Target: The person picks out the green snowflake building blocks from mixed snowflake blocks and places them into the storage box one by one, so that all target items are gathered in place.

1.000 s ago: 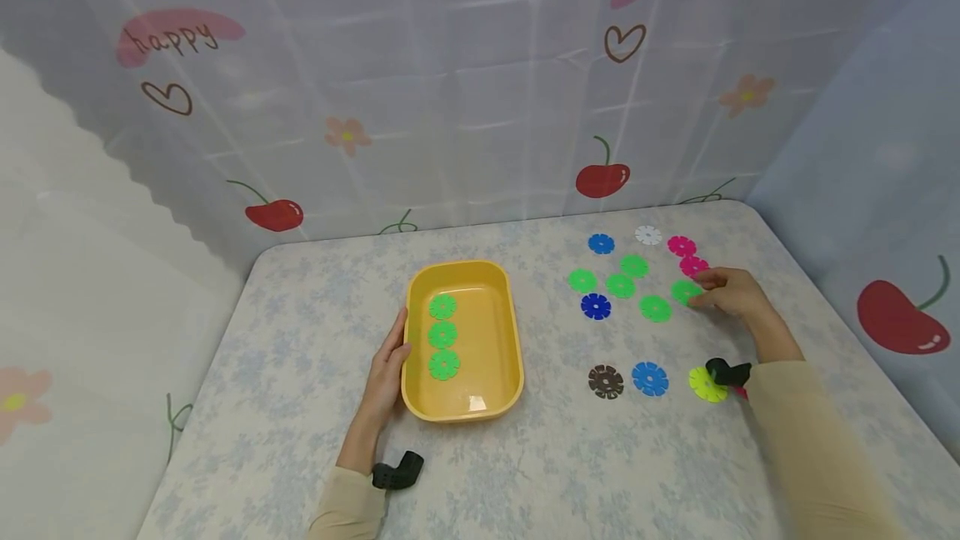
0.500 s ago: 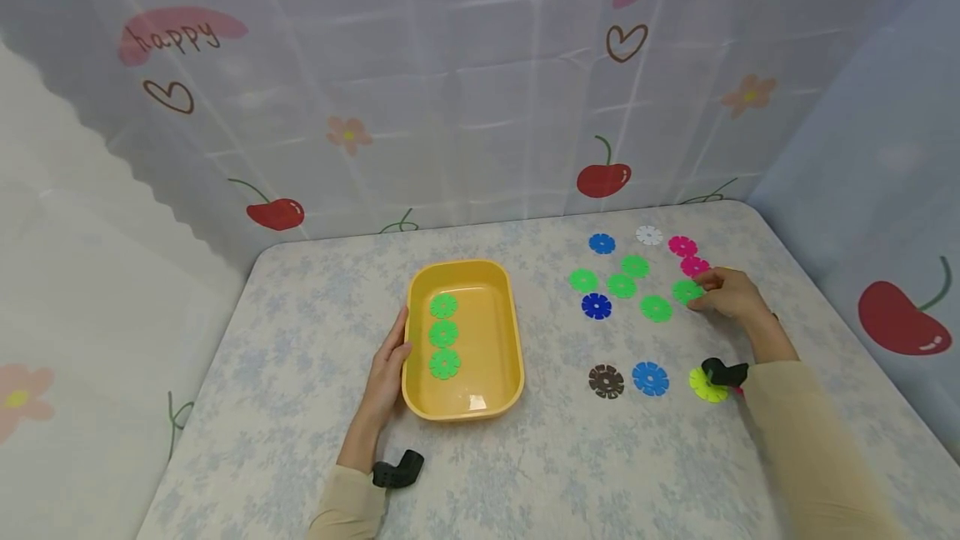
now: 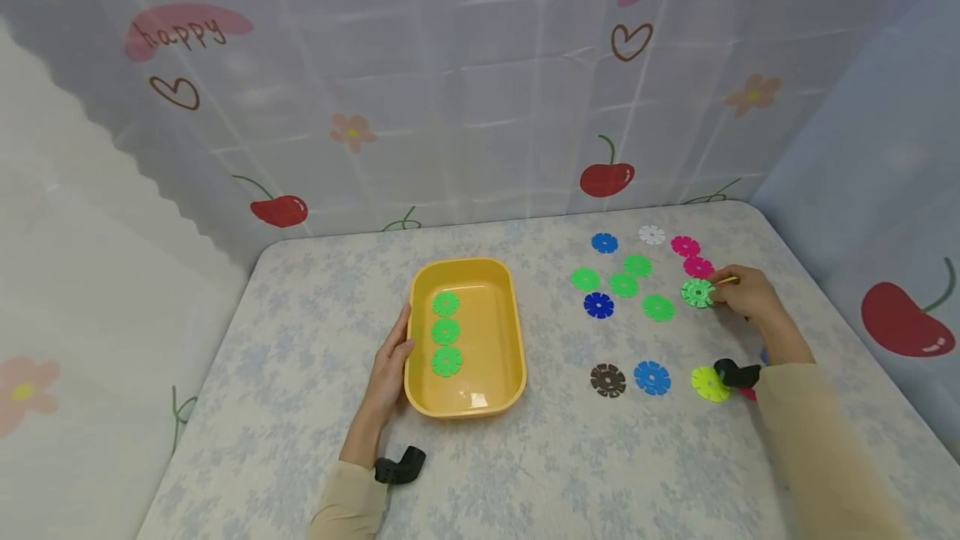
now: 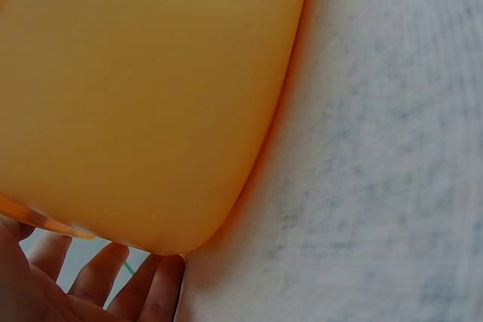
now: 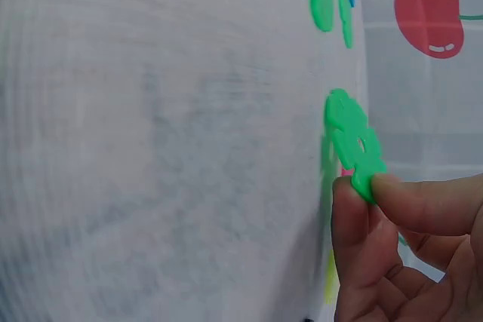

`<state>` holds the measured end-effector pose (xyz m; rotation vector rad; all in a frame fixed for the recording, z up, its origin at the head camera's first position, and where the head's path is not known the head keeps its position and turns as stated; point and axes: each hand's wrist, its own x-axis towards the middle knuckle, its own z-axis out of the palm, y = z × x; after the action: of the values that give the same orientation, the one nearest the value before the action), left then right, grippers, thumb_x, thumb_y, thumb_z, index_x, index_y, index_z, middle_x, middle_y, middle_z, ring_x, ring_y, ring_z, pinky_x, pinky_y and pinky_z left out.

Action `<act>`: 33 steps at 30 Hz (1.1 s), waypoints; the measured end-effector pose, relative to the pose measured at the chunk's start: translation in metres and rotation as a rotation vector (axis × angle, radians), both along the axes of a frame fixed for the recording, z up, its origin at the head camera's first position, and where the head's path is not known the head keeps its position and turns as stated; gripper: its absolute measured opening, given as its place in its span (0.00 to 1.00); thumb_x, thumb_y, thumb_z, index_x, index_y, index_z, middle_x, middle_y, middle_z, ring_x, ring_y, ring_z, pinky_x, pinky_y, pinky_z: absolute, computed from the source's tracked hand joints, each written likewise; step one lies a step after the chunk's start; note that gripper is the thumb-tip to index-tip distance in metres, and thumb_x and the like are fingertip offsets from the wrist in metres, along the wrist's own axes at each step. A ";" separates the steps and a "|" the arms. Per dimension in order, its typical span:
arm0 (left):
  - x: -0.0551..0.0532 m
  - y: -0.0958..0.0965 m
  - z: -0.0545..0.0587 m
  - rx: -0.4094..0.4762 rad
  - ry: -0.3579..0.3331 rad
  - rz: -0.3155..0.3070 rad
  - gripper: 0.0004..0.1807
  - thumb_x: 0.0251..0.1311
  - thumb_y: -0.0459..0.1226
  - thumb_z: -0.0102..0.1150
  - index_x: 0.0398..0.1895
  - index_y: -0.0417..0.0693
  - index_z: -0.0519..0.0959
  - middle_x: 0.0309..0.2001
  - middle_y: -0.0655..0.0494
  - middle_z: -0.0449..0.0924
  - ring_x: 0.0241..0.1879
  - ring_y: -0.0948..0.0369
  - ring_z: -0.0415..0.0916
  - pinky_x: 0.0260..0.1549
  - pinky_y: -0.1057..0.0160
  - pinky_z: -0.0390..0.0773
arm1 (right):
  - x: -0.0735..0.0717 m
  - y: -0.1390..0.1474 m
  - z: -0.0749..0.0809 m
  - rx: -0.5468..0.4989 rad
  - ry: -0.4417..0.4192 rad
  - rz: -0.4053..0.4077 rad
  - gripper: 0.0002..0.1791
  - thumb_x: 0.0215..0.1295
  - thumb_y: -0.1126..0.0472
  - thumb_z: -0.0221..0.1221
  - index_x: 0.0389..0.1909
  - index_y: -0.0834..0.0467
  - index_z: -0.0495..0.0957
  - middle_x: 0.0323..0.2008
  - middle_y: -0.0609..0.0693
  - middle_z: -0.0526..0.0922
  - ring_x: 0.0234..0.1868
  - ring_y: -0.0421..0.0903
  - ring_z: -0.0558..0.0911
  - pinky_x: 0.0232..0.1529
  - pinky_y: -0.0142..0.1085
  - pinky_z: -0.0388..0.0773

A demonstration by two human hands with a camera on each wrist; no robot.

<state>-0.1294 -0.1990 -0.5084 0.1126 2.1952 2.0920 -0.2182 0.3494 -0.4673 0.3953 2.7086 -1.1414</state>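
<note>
My left hand (image 3: 386,369) holds the left side of a yellow plastic tray (image 3: 491,340), thumb at the rim, fingers along the outer wall. In the left wrist view the fingers (image 4: 98,273) are bent against the tray wall (image 4: 143,111). Inside the tray, three green flower-shaped plastic discs (image 3: 446,332) lie in a column. On the right, my right hand (image 3: 753,298) pinches a notched green disc (image 5: 347,130) between thumb and fingertips. The disc is tilted, close over the tabletop. Pink discs (image 3: 698,267) lie just beyond that hand.
Several more green discs (image 3: 623,285) lie between tray and right hand, with blue (image 3: 604,243), dark blue (image 3: 598,305) and white (image 3: 652,235) ones. Nearer are brown (image 3: 607,380), light blue (image 3: 652,377) and yellow-green discs (image 3: 709,384). A printed curtain (image 3: 480,107) borders the table's back.
The right fingers, earlier over the green disc on the table, now have it pinched and tilted up. The left hand and tray stay in place; the head view shifts slightly.
</note>
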 end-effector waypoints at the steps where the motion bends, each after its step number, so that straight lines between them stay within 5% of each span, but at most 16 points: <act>1: 0.000 0.000 0.000 0.001 0.000 0.000 0.28 0.78 0.45 0.37 0.77 0.71 0.50 0.77 0.72 0.43 0.77 0.67 0.39 0.61 0.84 0.58 | 0.000 0.001 0.002 -0.001 -0.008 -0.001 0.22 0.66 0.66 0.53 0.59 0.73 0.68 0.50 0.71 0.73 0.34 0.46 0.79 0.29 0.32 0.76; 6: 0.001 -0.001 0.000 0.006 -0.003 0.001 0.28 0.78 0.45 0.38 0.77 0.72 0.50 0.77 0.72 0.43 0.77 0.66 0.39 0.61 0.84 0.59 | 0.002 -0.001 0.012 -0.003 0.010 0.003 0.22 0.67 0.65 0.54 0.58 0.73 0.69 0.48 0.69 0.74 0.34 0.47 0.79 0.31 0.34 0.79; 13: 0.000 0.000 0.002 -0.014 -0.008 0.007 0.28 0.78 0.45 0.37 0.77 0.71 0.50 0.77 0.72 0.43 0.78 0.66 0.38 0.61 0.85 0.57 | 0.007 -0.024 0.023 -0.130 0.059 0.065 0.17 0.69 0.64 0.55 0.54 0.70 0.71 0.32 0.53 0.77 0.29 0.39 0.83 0.30 0.32 0.80; 17: 0.000 0.001 0.003 -0.025 -0.010 0.005 0.28 0.78 0.44 0.36 0.77 0.70 0.49 0.77 0.72 0.42 0.78 0.65 0.37 0.61 0.85 0.56 | 0.011 -0.053 0.031 -0.162 0.069 0.139 0.21 0.69 0.68 0.54 0.59 0.74 0.68 0.33 0.53 0.77 0.30 0.39 0.84 0.32 0.31 0.80; 25: -0.001 0.001 0.002 -0.029 -0.015 0.020 0.28 0.78 0.43 0.36 0.77 0.72 0.50 0.77 0.74 0.44 0.77 0.69 0.38 0.62 0.85 0.54 | 0.020 -0.119 0.037 -0.272 0.072 0.254 0.19 0.70 0.67 0.55 0.59 0.69 0.72 0.40 0.59 0.75 0.39 0.53 0.87 0.34 0.33 0.80; 33: -0.001 0.002 0.002 -0.036 -0.032 0.030 0.28 0.77 0.44 0.37 0.77 0.72 0.51 0.76 0.76 0.44 0.77 0.70 0.38 0.65 0.82 0.52 | 0.027 -0.185 0.042 -0.360 0.107 0.375 0.16 0.67 0.69 0.57 0.54 0.68 0.77 0.38 0.58 0.76 0.35 0.48 0.84 0.36 0.38 0.82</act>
<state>-0.1303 -0.1973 -0.5065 0.0436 2.2287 2.0535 -0.1915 0.1642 -0.4258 -0.2216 2.4354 -1.5171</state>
